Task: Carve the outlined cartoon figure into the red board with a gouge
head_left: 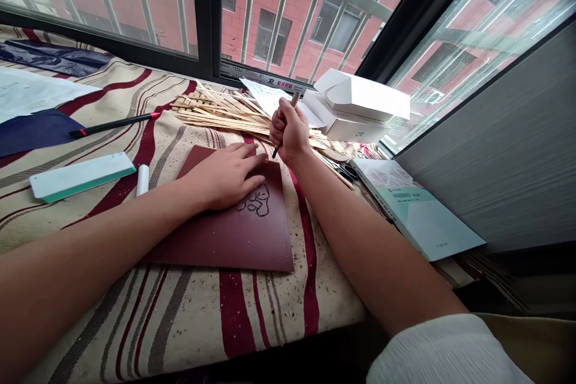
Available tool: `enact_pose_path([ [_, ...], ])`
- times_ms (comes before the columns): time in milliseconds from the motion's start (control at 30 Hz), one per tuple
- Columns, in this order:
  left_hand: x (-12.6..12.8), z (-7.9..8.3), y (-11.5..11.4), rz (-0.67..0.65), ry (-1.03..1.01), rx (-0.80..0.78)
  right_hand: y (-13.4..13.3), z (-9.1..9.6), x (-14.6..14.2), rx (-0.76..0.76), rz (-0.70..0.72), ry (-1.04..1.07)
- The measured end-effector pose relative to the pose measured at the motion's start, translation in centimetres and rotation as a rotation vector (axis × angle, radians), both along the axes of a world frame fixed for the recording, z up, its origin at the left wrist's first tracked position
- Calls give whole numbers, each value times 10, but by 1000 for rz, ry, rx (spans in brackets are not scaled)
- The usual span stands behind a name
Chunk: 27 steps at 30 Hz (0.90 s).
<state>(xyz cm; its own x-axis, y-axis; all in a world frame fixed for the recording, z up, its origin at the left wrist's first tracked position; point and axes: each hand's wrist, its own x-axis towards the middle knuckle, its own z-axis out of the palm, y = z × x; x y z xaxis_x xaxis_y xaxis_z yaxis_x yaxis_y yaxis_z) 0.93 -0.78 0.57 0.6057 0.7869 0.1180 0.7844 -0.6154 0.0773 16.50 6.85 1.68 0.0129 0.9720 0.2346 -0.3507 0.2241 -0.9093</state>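
A dark red board (234, 234) lies flat on the striped cloth, with a small outlined figure (255, 200) carved or drawn on it. My left hand (227, 175) rests on the board with fingers stretched flat, just left of the figure. My right hand (288, 131) is closed in a fist round a thin dark-tipped tool (284, 126), held nearly upright. The tool's tip points down at the board's upper right corner.
A pile of thin wooden sticks (220, 111) lies behind the hands. White boxes (355, 105) and a teal booklet (418, 210) sit on the right, scissors (344, 171) beside them. A black pencil (112, 125), a green-edged block (81, 176) and a white tube (143, 179) lie left.
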Motion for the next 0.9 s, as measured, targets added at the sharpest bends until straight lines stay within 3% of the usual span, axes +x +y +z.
enact_pose_path([
  [100, 1, 1, -1, -49, 10, -15, -5, 6, -2, 23, 13, 3],
  [300, -5, 0, 1, 20, -40, 46, -5, 5, -6, 41, 116, -77],
  [533, -3, -2, 6, -16, -42, -64, -1, 7, 1, 53, -2, -67],
  [767, -3, 0, 4, 11, -65, -32, 3, 2, 2, 106, 229, -146],
  [900, -1, 0, 5, -16, -53, -78, 4, 0, 3, 109, 230, -141],
])
